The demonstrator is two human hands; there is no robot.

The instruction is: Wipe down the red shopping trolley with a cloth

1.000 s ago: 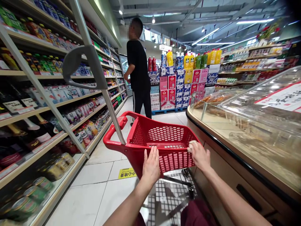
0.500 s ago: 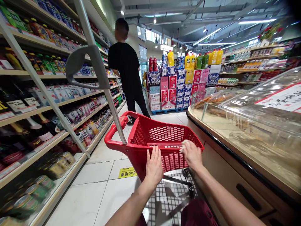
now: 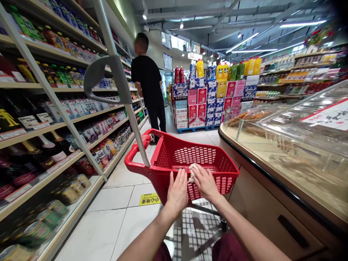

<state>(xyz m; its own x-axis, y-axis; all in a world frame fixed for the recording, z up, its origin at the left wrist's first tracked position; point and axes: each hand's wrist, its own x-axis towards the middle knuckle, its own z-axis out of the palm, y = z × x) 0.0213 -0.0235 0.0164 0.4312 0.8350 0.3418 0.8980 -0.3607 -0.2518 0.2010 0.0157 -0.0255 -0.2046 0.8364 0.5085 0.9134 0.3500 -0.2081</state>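
A red plastic shopping cart (image 3: pixel 163 181) with a perforated basket stands in front of me. My left hand (image 3: pixel 177 192) lies on the near side of its rim, fingers stretched out and holding nothing. Beside it, on the same rim, my right hand (image 3: pixel 205 183) presses a crumpled whitish cloth (image 3: pixel 193 173) against the red plastic. Part of the cloth is hidden under the fingers. From the cart's left end rises a metal pole (image 3: pixel 137 136) carrying a grey plastic handle (image 3: pixel 123 81).
Shelves of bottles and cans (image 3: pixel 81 125) run along the left. A person in black (image 3: pixel 148 87) stands beyond the cart. Stacked drink cartons (image 3: pixel 197 107) are farther back. A glass-sided counter (image 3: pixel 261 174) borders the right. A yellow floor sign (image 3: pixel 149 199) marks the tiles.
My right hand has slid left along the rim with the cloth, closer to my left hand. My left hand stays in place on the rim. The person in black has shifted slightly farther away.
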